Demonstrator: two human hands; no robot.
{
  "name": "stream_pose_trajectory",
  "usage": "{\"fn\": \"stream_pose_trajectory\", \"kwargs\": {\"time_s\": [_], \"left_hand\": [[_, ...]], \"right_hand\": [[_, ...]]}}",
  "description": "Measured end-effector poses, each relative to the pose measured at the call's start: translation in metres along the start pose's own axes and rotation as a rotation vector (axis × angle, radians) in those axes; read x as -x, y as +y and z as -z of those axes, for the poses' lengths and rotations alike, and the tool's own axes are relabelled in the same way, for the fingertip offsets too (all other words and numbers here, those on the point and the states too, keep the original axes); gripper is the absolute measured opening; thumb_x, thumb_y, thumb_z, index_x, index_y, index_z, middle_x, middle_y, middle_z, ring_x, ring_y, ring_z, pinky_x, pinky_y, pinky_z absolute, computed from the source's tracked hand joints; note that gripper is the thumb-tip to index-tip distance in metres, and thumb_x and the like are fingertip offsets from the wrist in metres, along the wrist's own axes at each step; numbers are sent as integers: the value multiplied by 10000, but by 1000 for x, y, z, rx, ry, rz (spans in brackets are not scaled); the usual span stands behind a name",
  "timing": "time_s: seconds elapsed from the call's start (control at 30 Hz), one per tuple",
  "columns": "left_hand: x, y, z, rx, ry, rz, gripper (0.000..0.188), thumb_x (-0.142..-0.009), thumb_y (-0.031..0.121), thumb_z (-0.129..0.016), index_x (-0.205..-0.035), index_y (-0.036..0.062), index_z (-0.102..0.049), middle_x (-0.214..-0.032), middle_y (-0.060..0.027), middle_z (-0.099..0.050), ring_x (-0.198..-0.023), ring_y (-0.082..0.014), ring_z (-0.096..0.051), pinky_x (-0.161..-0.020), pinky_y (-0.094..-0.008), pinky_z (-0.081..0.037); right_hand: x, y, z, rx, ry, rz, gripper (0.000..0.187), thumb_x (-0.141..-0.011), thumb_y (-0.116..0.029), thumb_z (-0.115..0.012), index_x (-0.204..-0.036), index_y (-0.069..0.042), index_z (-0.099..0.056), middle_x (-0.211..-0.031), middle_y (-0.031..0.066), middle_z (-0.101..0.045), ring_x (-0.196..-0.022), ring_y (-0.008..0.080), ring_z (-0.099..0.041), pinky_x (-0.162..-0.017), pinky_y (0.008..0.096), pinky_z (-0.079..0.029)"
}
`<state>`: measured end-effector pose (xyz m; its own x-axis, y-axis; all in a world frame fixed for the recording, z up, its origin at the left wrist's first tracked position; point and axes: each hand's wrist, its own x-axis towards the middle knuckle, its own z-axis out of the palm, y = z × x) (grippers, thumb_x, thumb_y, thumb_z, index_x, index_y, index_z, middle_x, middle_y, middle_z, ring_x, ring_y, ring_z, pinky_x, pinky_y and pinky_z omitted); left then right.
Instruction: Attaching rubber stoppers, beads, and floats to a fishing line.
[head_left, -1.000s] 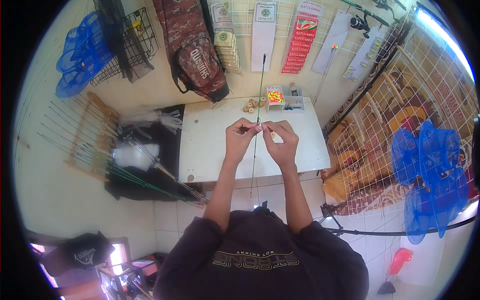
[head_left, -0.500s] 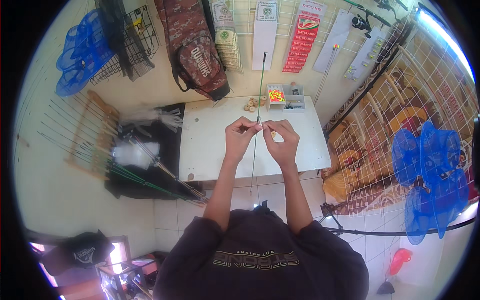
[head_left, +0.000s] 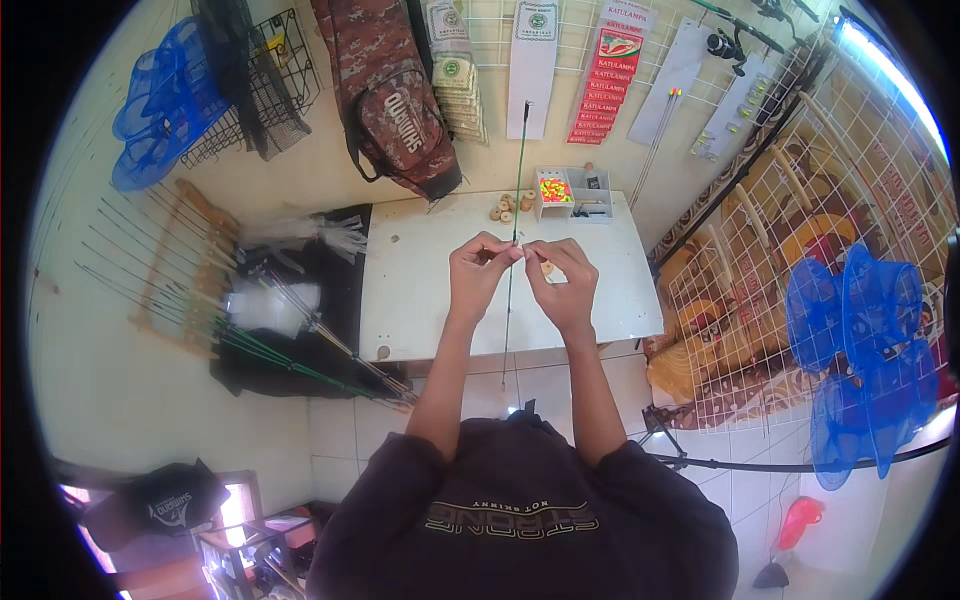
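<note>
Head view: thin green rod is crossing above the counter; left hand and right hand, fingers pinching beside it, exact grip unclear; mid-rod handwork is occurring, finished and remaining portions not showing.

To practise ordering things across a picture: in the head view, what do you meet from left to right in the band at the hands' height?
Wooden rack, white plastic, left hand, thin green rod, right hand, blue mesh nets.
</note>
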<state>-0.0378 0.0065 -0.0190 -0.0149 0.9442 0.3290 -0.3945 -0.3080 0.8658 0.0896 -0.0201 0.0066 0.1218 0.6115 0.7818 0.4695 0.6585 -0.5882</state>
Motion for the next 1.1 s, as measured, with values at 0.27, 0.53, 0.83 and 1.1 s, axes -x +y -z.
{"fn": "stream_pose_trajectory", "kwargs": {"time_s": [0.27,0.53,0.83,1.1], "left_hand": [[-1,-5,4,-29,1,-29,98,-793,6,-720,-760,17,-628,-746,-10,-624,-708,-58,-568,-666,-210,-471],[-3,-6,9,-40,9,-12,96,-794,15,-721,-761,18,-631,-727,-5,-618,-704,-58,-564,-657,-210,-470],[-3,-9,15,-35,19,-10,114,-789,33,-734,-751,24,-627,-730,-5,-621,-701,-59,-560,-662,-213,-470],[-5,-7,18,-83,33,6,124,-784,52,-745,-745,30,-629,-728,-7,-623,-705,-63,-563,-672,-217,-472]], "right_hand": [[-3,0,-1,-5,-11,13,123,-722,31,-685,-832,-23,-683,-776,67,-660,-694,190,-593,-624,293,-485],[-4,0,-7,-42,-23,-22,138,-732,25,-685,-860,-25,-695,-790,70,-672,-702,183,-599,-635,287,-490],[-9,-5,-12,-88,-60,-82,124,-754,7,-692,-870,-35,-709,-790,71,-679,-700,178,-601,-646,289,-487],[-11,-6,-15,-138,-69,-121,133,-760,-10,-705,-887,-42,-724,-799,83,-683,-718,181,-601,-671,287,-478]]}}
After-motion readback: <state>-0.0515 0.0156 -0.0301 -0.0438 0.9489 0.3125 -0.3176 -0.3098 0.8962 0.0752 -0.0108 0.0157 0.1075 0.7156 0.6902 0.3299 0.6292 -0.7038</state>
